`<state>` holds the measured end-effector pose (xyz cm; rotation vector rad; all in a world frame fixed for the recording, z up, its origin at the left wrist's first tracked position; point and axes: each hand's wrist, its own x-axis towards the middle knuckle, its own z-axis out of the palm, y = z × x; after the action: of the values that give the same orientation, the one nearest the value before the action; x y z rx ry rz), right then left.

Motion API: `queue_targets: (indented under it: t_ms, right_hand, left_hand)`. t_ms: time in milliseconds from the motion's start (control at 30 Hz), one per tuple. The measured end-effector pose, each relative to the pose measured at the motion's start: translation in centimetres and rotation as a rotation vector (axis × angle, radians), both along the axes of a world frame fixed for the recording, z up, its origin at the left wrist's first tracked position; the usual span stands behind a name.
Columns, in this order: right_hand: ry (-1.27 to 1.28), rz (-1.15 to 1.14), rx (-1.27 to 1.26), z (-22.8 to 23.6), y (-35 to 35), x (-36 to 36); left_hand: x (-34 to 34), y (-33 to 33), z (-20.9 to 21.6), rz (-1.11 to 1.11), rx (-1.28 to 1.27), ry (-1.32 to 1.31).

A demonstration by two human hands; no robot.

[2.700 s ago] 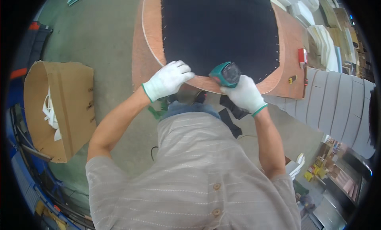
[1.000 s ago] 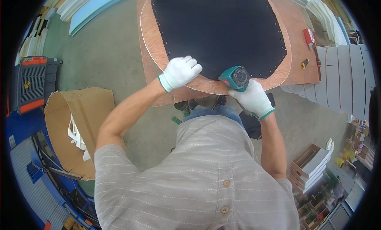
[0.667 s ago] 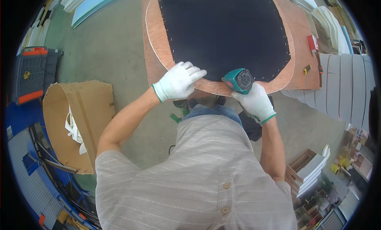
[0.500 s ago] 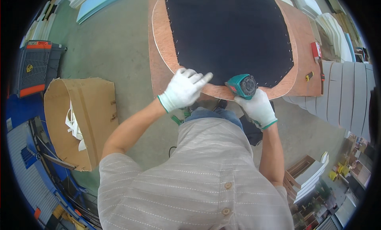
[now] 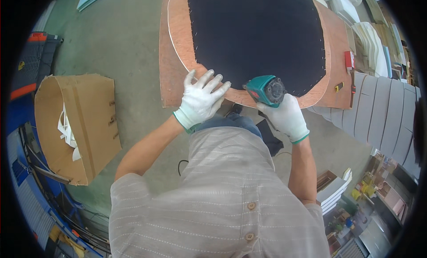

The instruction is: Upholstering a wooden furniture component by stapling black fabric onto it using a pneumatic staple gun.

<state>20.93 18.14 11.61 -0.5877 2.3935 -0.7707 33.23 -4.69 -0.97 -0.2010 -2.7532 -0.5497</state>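
Note:
A black fabric sheet [image 5: 255, 31] lies over a rounded plywood panel [image 5: 179, 35], with small staples along the fabric's edges. White-gloved, my right hand [image 5: 284, 117] grips a teal staple gun [image 5: 266, 90], its nose at the near edge of the fabric. My left hand [image 5: 202, 95], also gloved, rests at the panel's near-left edge with fingers spread and nothing in them. Its fingertips lie close to the fabric's near-left corner.
Beneath the panel is a larger plywood board [image 5: 167, 86] carrying a small yellow tool [image 5: 339, 86] and a red box [image 5: 349, 59] at its right. A cardboard box [image 5: 95, 124] with white scraps stands left. Grey padded sheets [image 5: 378, 102] lie right.
My left hand has turned and its fingers have spread, the index finger no longer pointing at the fabric edge. The staple gun has moved slightly left along the near edge.

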Motion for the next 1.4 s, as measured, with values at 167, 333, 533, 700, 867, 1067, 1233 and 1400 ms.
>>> queue_targets:
  t_ms: [167, 333, 533, 700, 867, 1067, 1233, 1400]
  right_hand:
    - [0.070, 0.115, 0.027, -1.4, -0.8, -0.3]
    - [-0.010, 0.075, 0.038, 0.7, -2.1, -0.2]
    - [0.001, 0.148, 0.069, -0.6, -2.9, -0.3]
    - [-0.056, 0.062, 0.037, 0.8, -4.6, -0.4]
    - [-0.023, 0.176, 0.097, 0.1, -6.3, -0.4]
    - [-0.082, 0.223, 0.079, 1.0, -7.7, -1.5]
    - [-0.005, 0.276, 0.143, 0.6, -9.7, -2.1]
    - [0.029, 0.369, 0.206, 0.9, -10.8, -2.4]
  left_hand:
    - [0.3, 0.0, -0.5, 0.006, 0.051, 0.012]
    - [0.4, -0.6, -1.5, -0.011, 0.084, 0.086]
    - [0.2, -1.2, -2.1, -0.025, 0.161, 0.145]
    - [0.7, -2.0, -3.2, -0.067, 0.189, 0.175]
    - [2.6, -1.1, -4.1, 0.033, 0.263, 0.278]
    - [5.5, 0.3, -5.0, 0.292, 0.325, 0.367]
    - [8.0, 1.2, -5.3, 0.375, 0.357, 0.315]
    - [8.6, 1.9, -5.6, 0.430, 0.378, 0.293]
